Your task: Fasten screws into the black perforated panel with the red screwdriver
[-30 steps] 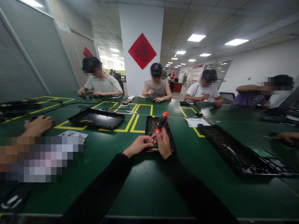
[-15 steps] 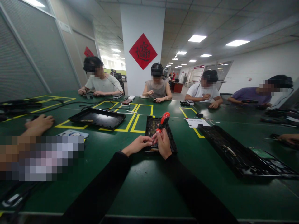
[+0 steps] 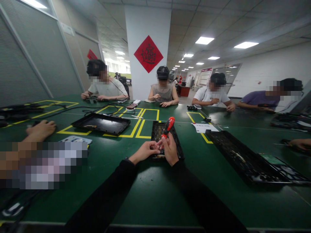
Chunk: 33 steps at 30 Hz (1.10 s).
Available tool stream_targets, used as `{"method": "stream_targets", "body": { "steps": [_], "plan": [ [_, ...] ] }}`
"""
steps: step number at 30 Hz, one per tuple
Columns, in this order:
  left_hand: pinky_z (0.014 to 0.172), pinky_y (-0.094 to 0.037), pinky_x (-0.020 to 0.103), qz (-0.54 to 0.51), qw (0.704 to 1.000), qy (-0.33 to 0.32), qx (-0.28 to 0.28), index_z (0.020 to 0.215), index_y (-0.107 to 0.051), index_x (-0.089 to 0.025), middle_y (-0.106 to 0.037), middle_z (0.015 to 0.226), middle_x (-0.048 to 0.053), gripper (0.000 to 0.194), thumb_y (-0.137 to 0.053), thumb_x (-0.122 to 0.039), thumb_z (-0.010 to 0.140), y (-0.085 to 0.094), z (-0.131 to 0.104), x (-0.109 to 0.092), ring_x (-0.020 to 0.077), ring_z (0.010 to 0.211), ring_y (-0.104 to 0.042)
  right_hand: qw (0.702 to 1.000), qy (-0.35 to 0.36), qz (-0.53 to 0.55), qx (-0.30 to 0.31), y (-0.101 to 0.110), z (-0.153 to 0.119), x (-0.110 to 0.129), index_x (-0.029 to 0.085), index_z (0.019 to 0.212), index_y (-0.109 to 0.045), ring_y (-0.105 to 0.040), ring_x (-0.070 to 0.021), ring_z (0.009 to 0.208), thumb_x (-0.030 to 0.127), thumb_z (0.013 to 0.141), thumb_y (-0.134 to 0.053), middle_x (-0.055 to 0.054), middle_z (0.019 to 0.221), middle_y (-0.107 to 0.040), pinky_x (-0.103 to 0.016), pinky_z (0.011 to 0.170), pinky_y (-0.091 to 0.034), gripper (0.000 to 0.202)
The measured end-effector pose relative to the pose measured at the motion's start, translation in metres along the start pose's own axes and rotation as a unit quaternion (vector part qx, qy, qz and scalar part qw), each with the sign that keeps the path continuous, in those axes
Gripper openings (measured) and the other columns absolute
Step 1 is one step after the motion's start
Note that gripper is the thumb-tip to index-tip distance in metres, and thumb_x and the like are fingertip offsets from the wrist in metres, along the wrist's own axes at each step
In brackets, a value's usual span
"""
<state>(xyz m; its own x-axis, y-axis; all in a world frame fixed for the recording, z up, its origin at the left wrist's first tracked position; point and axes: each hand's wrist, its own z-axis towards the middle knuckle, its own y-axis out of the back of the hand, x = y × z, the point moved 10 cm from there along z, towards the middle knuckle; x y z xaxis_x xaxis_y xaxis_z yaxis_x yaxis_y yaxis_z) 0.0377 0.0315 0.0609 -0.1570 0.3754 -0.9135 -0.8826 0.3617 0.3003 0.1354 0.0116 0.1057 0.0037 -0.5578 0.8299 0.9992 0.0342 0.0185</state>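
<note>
My right hand (image 3: 171,150) is closed around a screwdriver with a red and black handle (image 3: 169,125), which points up and slightly right; its shaft and tip are mostly hidden by my fingers. Close beside it, my left hand (image 3: 146,151) has thumb and fingers pinched together near the lower end of the screwdriver. Whatever those fingers hold is too small to make out. Both hands are over a black rectangular tray (image 3: 180,151) lying on the green table (image 3: 145,200). Small loose pieces show inside the tray, blurred, partly behind my hands.
To the left lies a larger black tray (image 3: 111,124); on the right, a long black tray (image 3: 233,152) stands beside a green circuit board (image 3: 270,159). A paper sheet (image 3: 206,127) lies behind it. Co-workers sit opposite, and neighbours' hands (image 3: 42,130) reach in from both sides.
Almost nothing differs. The screwdriver handle has shifted very slightly left, and my left hand has edged right; both hands stay over the tray.
</note>
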Motion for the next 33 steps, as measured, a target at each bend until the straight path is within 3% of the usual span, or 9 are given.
{"method": "stream_targets", "body": {
  "steps": [9,19,24,33],
  "plan": [
    [0.071,-0.040,0.024,0.001,0.999,0.000,0.050,0.078,-0.064,-0.011,-0.062,0.076,0.003,0.022,-0.060,-0.032,0.072,-0.0025,0.0012,0.0004,0.0119,0.071,-0.053,1.000,-0.003,0.008,0.005,0.0007,0.0004,0.0009,0.019,0.109,-0.043,-0.052,-0.0078,0.047,0.036,0.087,-0.040,0.003,0.064,-0.057,-0.018,0.047,-0.043,0.028],
    [0.072,-0.040,0.025,0.018,1.000,-0.010,0.010,0.071,-0.064,-0.010,-0.063,0.073,0.003,0.021,-0.063,-0.031,0.069,0.0010,0.0003,-0.0010,0.0122,0.069,-0.054,1.000,0.000,-0.003,0.000,0.0014,0.0002,0.0011,0.018,0.108,-0.045,-0.051,-0.0076,0.049,0.035,0.087,-0.041,0.002,0.065,-0.058,-0.019,0.050,-0.044,0.028],
    [0.067,-0.039,0.023,0.013,1.000,-0.008,0.008,0.072,-0.062,-0.010,-0.061,0.070,0.001,0.021,-0.063,-0.031,0.068,0.0005,0.0004,-0.0025,0.0111,0.066,-0.053,1.000,0.002,-0.002,0.006,-0.0004,0.0001,0.0016,0.018,0.112,-0.044,-0.051,-0.0078,0.049,0.035,0.087,-0.040,0.002,0.065,-0.058,-0.019,0.050,-0.043,0.030],
    [0.073,-0.040,0.026,0.019,1.000,-0.004,0.021,0.075,-0.066,-0.010,-0.065,0.076,0.004,0.022,-0.062,-0.032,0.070,0.0000,-0.0003,-0.0031,0.0137,0.072,-0.055,1.000,0.011,-0.018,0.007,0.0004,-0.0004,0.0047,0.018,0.109,-0.045,-0.052,-0.0081,0.049,0.034,0.088,-0.038,0.003,0.064,-0.057,-0.019,0.050,-0.043,0.026]
  ]
}}
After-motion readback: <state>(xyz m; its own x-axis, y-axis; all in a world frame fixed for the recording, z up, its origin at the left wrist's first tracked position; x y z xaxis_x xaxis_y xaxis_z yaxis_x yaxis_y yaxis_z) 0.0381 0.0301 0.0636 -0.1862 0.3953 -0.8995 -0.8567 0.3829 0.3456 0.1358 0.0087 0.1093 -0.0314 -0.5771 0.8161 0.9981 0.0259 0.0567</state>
